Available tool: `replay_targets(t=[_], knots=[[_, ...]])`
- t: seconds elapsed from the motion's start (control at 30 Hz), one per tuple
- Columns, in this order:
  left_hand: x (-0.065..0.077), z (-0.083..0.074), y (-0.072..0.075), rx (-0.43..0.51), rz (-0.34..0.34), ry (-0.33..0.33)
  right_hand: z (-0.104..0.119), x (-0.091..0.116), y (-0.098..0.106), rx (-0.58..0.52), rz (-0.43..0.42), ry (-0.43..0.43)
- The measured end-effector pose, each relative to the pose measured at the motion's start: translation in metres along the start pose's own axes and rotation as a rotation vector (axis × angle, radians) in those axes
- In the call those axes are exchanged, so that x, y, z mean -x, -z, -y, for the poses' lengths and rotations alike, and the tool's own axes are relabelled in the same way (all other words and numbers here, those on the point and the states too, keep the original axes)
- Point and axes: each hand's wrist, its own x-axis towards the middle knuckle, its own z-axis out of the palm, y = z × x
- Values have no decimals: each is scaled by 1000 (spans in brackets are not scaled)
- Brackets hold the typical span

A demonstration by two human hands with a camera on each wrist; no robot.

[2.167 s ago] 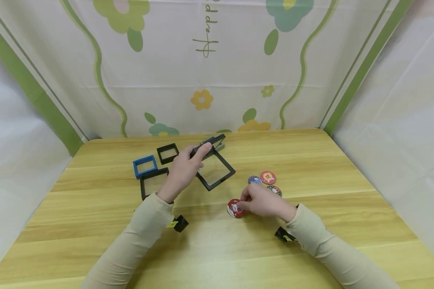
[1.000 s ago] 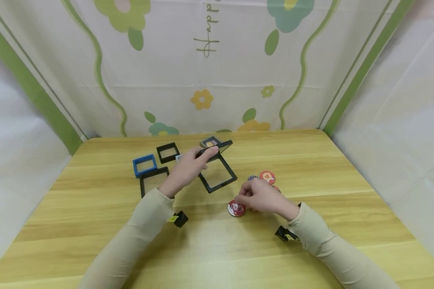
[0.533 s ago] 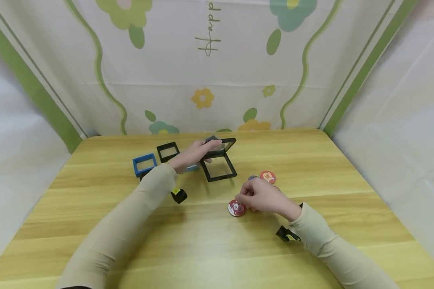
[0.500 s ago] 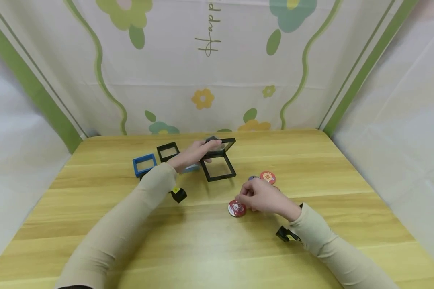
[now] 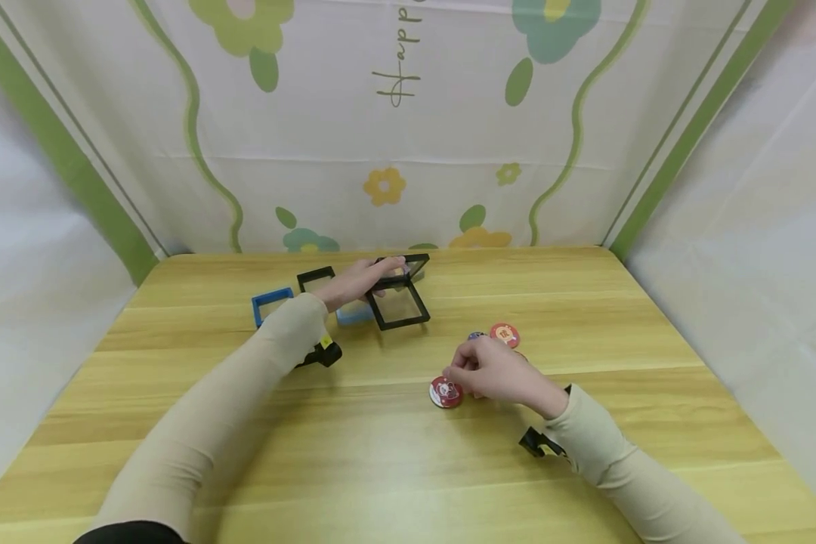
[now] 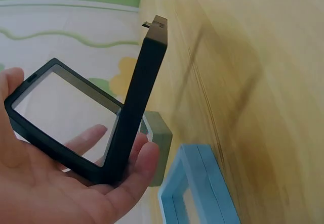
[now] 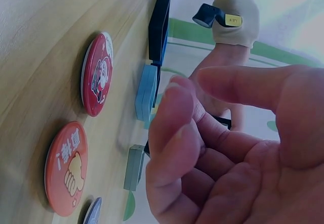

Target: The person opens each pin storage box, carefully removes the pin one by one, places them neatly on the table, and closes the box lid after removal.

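Observation:
My left hand (image 5: 362,279) holds a black hinged display frame (image 6: 136,92) near the back of the table. The frame stands unfolded like a book, its two clear-windowed halves at an angle. In the left wrist view, nothing shows between its halves. My right hand (image 5: 499,374) hovers over the round pin badges with fingers loosely curled; the right wrist view shows nothing between thumb and fingertips. Beside those fingers lies a red badge (image 5: 443,394) with a cartoon figure. An orange-red badge (image 7: 66,169) with a thumbs-up lies next to it, mostly hidden by my hand in the head view.
Another orange badge (image 5: 505,335) and a blue badge (image 5: 476,334) lie beyond my right hand. Around my left hand are a blue frame (image 5: 255,310), a black frame (image 5: 316,273), a light blue frame (image 6: 200,178) and a grey-green frame (image 6: 161,148). A printed curtain (image 5: 449,136) backs the table.
My left hand has shifted the black frame back and slightly left, turning it as well. My right fingers have come off the red badge and now stay still just beside it.

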Motion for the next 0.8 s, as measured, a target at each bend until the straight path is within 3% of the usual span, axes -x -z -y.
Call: replay_targets(t=[0.1,0.2,0.37,0.47,0.8], knots=[[-3,2,-1,-6,-14,9,-1,0,0,8,-1,18],[-7,5,-6,-73,-12,-4,-1,0,0,9,-1,31],[-9,9,-17,-294,2,-41,-1,0,0,-2,8,39],[-11,9,-22,-378,3,-38,-1,-1,0,-10,11,38],[-17,5,-15,-424,84,-81,0,1,1,-8,14,47]])
